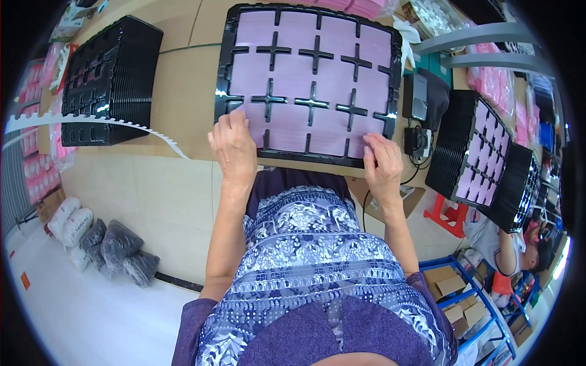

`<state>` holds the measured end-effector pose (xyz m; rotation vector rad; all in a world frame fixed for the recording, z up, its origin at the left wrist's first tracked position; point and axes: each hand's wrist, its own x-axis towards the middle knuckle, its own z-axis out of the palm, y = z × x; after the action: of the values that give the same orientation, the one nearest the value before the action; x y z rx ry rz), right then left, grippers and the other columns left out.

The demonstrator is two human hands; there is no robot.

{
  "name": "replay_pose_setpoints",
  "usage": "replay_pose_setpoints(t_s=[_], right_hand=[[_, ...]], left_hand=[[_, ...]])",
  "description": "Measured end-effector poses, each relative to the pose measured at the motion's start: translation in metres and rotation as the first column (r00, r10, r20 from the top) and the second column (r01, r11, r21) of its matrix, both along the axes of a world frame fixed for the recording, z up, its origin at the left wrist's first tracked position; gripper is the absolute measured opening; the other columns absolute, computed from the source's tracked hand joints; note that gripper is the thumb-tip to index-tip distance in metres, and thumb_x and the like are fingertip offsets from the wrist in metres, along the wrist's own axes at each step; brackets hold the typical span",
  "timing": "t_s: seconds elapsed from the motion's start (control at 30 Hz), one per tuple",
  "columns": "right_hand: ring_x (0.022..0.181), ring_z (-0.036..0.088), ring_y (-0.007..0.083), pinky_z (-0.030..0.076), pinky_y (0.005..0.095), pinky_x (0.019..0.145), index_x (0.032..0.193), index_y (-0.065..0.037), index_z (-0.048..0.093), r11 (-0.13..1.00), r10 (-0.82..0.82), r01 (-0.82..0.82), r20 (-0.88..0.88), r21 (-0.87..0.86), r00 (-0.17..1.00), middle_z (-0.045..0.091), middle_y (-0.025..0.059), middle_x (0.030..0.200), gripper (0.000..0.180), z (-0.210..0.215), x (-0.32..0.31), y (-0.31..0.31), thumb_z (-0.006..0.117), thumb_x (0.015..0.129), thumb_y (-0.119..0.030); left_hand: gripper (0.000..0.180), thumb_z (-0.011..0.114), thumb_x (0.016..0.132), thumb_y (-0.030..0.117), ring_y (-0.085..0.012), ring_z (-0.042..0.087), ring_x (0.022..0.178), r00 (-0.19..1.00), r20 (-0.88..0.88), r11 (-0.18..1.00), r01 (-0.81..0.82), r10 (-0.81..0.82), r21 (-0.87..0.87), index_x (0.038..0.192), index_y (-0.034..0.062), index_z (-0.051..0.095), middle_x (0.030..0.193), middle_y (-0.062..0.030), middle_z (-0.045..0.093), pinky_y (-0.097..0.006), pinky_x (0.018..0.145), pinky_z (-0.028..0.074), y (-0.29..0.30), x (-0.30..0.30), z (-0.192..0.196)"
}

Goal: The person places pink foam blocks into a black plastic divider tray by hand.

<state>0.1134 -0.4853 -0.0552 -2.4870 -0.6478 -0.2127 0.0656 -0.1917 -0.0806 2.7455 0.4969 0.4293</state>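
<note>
A black plastic tray (223, 79) with raised cross-shaped dividers sits in front of me at the table's near edge. Thin pink sheeting (293, 125) fills the spaces around its crosses. At the near left corner, my left hand (233, 146) has its fingers curled in a pinch by the sheet's edge. My right hand (383, 161) is closed the same way at the near right corner, thumb and fingertips against the sheet's edge. The pinched bits are mostly hidden by the fingers.
A tall stack of black trays (131, 79) stands at the left of the table (186, 91). More stacked trays (455, 146) are at the right, beside a black device (417, 141) with cables. A curved white toothed strip (97, 120) crosses the left. Another person (497, 247) is at the far right.
</note>
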Motion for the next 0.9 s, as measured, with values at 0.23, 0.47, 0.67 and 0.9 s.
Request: replay_pose_setpoints(t_s=[0.23,0.47,0.67,0.9], right_hand=[[0.093,0.064,0.0296,0.051,0.0395,0.082,0.1,-0.002,0.069,0.997,0.07,-0.07,0.001,0.041,0.998,0.069,0.0101,0.103,0.021,-0.01,0.01,-0.019,0.069,0.08,0.003],[0.093,0.064,0.0292,0.052,0.0395,0.081,0.099,-0.003,0.069,0.991,0.111,-0.11,-0.001,0.081,0.994,0.069,0.0094,0.103,0.022,-0.011,0.012,-0.029,0.07,0.078,0.004],[0.094,0.065,0.0292,0.052,0.0397,0.082,0.101,-0.003,0.07,0.995,0.042,-0.042,0.002,0.088,0.999,0.069,0.0097,0.105,0.022,-0.003,0.007,-0.025,0.069,0.081,0.003],[0.087,0.062,0.0289,0.048,0.0407,0.079,0.102,-0.005,0.07,0.985,-0.16,0.162,0.042,-0.057,0.986,0.066,0.0094,0.095,0.021,0.0,0.006,-0.018,0.072,0.081,-0.005]], left_hand=[[0.03,0.069,0.087,0.001,-0.03,0.065,0.09,0.98,-0.11,0.918,-0.195,0.166,-0.345,0.114,0.004,0.056,0.098,-0.0156,0.065,-0.042,0.08,0.05,0.002,0.005,0.018],[0.033,0.065,0.09,-0.002,-0.0231,0.065,0.09,0.985,0.028,0.826,-0.126,0.169,-0.55,0.121,0.0043,0.059,0.101,-0.0145,0.064,-0.036,0.081,0.053,-0.007,0.007,0.032],[0.033,0.061,0.091,-0.005,-0.0208,0.061,0.082,0.98,0.196,0.925,0.054,0.022,-0.375,0.121,0.0067,0.064,0.097,-0.008,0.062,-0.034,0.073,0.051,0.005,0.003,0.036],[0.029,0.063,0.093,-0.002,-0.0116,0.054,0.079,0.999,0.033,0.924,0.027,-0.016,-0.381,0.121,0.0052,0.067,0.099,-0.0033,0.063,-0.027,0.071,0.047,0.016,-0.005,0.019]])
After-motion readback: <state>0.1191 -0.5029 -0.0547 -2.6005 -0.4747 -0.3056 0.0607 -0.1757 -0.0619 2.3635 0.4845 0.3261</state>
